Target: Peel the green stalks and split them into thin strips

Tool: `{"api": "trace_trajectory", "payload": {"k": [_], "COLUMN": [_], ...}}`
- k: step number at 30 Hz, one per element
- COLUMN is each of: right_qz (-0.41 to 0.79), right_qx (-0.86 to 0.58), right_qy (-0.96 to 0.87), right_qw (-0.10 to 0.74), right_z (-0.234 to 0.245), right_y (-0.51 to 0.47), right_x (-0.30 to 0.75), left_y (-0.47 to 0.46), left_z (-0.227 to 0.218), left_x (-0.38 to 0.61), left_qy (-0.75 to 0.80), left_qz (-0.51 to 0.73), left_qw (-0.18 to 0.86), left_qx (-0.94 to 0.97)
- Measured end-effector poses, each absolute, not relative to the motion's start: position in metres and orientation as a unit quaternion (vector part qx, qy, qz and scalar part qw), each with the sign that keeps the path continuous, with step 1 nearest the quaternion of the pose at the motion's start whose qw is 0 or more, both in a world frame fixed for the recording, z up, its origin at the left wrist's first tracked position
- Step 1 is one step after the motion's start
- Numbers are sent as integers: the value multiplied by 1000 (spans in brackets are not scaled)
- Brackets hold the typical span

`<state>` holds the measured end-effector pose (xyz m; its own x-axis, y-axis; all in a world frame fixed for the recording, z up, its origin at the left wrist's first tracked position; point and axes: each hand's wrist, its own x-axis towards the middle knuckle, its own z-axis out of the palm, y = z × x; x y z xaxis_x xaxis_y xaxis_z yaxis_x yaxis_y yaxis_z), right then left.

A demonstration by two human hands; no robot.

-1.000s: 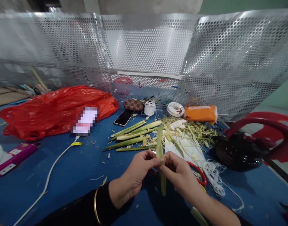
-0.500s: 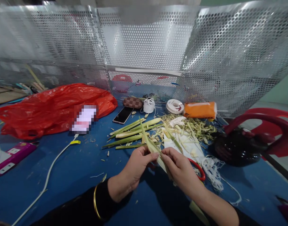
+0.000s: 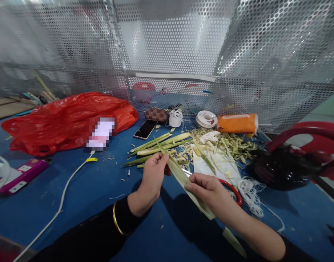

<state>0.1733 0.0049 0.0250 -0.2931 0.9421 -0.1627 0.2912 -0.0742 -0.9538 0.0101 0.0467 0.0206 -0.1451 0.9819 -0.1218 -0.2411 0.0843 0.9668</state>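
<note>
A long pale green corn husk (image 3: 180, 177) stretches diagonally between my two hands above the blue table. My left hand (image 3: 151, 178) is closed, pinching the husk near its narrow upper end. Lower down, my right hand (image 3: 213, 191) grips its edge between thumb and fingers, and the wide end hangs below. Scissors with a red handle (image 3: 236, 191) lie beneath my right hand, partly hidden by it. Beyond my hands lie several green and yellowish husk strips (image 3: 172, 139). Another husk piece (image 3: 233, 241) rests on the table under my right forearm.
Shredded husk bits (image 3: 232, 145) cover white paper (image 3: 224, 165). At right are white string (image 3: 251, 196) and a dark kettle (image 3: 284, 167). Behind stand a tape roll (image 3: 206, 119) and an orange packet (image 3: 237, 123). Left are phones (image 3: 145, 129), a red bag (image 3: 68, 116) and a power strip (image 3: 30, 173).
My hands have moved apart along the husk: the left up and left, the right slightly right and down. More of the husk shows between and below them. The view has shifted slightly.
</note>
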Motion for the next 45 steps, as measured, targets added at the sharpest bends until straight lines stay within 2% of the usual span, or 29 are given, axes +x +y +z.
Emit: {"api": "trace_trajectory", "payload": {"k": [4,10,14,18,24,30,45], "right_qz": [529,517,485,460,555,579,545], "right_qx": [-492,-493,-516,-508,-515,-513,-525], "right_qy": [-623,-626,-614,-628,-535,-472,-538], "right_qw": [299,312,350,368,374,423,373], "right_z": [29,28,23,21,23,21,26], "right_y": [5,5,5,6,8,7,7], "right_x": [177,178,176,176,178,174,176], "left_y": [62,60,40,29,32,28,28], "left_z": [25,32,30,28,34,31,32], "left_x": [-3,-3,10,18,14,15,18], "left_qy": [510,489,470,477,479,448,464], "left_qz": [593,591,458,393,360,344,342], "left_qw": [513,543,632,647,650,685,629], "left_qx": [353,342,412,448,467,460,522]}}
